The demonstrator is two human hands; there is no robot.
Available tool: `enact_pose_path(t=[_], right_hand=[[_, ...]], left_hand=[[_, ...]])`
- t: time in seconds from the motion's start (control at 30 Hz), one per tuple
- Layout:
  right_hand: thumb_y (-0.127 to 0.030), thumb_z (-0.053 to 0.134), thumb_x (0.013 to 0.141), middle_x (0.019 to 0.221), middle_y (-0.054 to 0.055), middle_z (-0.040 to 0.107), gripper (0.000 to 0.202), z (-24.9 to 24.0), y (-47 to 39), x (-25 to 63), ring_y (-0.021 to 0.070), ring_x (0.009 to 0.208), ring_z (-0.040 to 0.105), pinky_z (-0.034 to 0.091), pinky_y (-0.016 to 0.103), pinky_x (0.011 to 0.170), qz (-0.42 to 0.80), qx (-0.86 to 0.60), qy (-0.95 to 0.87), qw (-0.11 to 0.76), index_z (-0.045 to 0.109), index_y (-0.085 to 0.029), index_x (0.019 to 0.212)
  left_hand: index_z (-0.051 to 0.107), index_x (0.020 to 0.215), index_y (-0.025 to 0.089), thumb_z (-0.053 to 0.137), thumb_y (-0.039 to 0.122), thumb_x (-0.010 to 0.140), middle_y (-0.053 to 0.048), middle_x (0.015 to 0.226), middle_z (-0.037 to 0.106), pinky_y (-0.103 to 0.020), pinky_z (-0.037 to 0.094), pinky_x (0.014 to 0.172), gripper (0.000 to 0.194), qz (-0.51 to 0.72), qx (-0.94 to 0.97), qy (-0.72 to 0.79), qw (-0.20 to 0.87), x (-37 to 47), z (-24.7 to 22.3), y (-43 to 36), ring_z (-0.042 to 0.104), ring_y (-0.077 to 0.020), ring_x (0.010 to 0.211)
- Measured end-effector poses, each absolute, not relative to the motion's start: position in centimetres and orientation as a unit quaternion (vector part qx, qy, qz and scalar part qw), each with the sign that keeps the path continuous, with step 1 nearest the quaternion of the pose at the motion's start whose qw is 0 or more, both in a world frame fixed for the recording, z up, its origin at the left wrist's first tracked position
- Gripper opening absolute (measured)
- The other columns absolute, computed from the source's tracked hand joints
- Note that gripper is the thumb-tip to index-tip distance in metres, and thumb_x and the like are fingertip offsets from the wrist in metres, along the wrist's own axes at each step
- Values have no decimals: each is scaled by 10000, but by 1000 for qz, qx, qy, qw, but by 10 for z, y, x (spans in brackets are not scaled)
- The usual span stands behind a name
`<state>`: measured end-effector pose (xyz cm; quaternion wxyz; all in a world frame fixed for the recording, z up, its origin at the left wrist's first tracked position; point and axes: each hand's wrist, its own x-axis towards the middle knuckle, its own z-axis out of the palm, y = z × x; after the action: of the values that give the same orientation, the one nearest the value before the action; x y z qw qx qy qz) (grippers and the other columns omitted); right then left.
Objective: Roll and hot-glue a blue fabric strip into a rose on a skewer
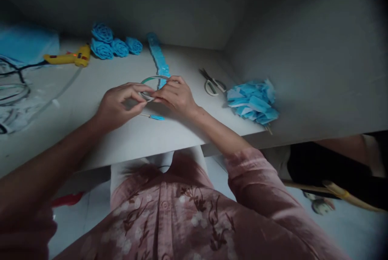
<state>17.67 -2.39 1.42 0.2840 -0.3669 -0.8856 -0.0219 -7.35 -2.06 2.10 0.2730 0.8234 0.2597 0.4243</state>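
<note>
My left hand [123, 102] pinches the near left edge of a thin pale ring, which looks like a narrow roll of tape [148, 79]. At the ring's right side, my right hand [177, 95] is closed with its fingertips on the same roll, close to the left fingers. Just behind it, a long strip of blue crepe paper [157, 54] stretches away over the white table [121, 138]. Below my hands lies a thin stick with a blue-wrapped tip [157, 117].
Several blue paper roses [102, 49] sit at the back, beside a yellow glue gun [81, 56]. Blue sheets [30, 45] and black cables [21, 75] lie left. White-handled scissors [211, 87] and a blue paper bunch on sticks [253, 101] lie right, near the grey wall [303, 62].
</note>
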Motion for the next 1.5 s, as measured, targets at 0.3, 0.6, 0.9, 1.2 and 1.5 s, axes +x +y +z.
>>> enact_pose_path(t=[0.3,0.6,0.9,1.2,1.5], right_hand=[[-354,798,1065,1020,123,794,158,36,-3,289,293,1102,732,520,483,1115,-10,-651,-670,356,761,-208,1113],[32,917,816,502,-171,114,745,13,-3,346,240,754,655,394,480,920,41,-730,-593,336,311,-349,609],[-330,900,890,831,18,837,354,52,-32,284,211,720,758,601,346,708,446,-597,-568,351,732,-247,1191],[-428,1054,773,1167,66,823,843,43,-106,186,213,984,804,678,405,969,775,-259,-457,351,652,-261,1495],[-862,929,746,922,7,712,845,25,-96,170,120,722,608,676,346,821,755,-277,-474,359,760,-203,1246]], left_hand=[[595,876,226,919,398,880,-52,1047,849,-519,658,1098,368,517,580,360,516,-75,15,-5,832,-266,1098],[541,883,225,732,476,992,-133,1134,824,-513,665,1107,334,504,566,348,552,-91,8,21,785,-299,1273],[655,944,180,753,277,1036,-110,1095,823,-416,652,1109,166,541,423,337,644,-81,14,14,827,-230,1077],[659,901,158,793,171,1032,-79,979,803,-339,678,959,188,542,384,305,683,-81,20,9,819,-192,899],[670,937,170,888,281,1001,-64,967,789,-343,684,887,254,516,403,278,703,-79,16,10,815,-213,901]])
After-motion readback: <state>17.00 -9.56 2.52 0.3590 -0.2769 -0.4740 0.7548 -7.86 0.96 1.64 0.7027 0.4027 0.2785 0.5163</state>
